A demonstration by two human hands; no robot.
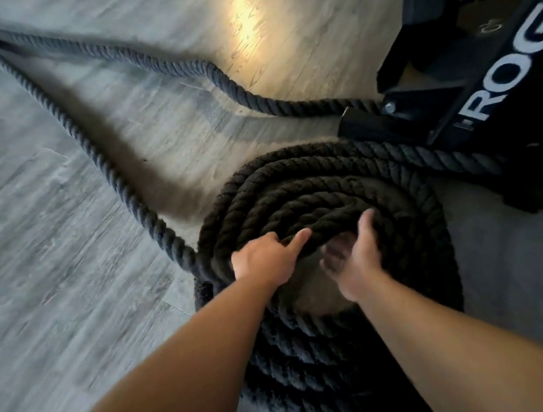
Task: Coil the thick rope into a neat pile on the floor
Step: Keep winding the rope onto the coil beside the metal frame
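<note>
A thick black twisted rope lies partly wound into a round coil (316, 186) of several stacked turns on the grey floor. Two loose stretches (93, 149) run off toward the far left; one (241, 92) leads to the black rack foot. My left hand (263, 258) grips the innermost top turn at the coil's near-left side, thumb pointing right. My right hand (356, 257) holds the same turn from inside the coil's hollow, thumb over the rope, fingers blurred beneath it.
A black steel rack base (489, 87) with white lettering stands at the right, touching the coil's far edge. Grey wood-look flooring (42, 236) stretches left and far, with a bright patch of light (248, 11) at the top centre.
</note>
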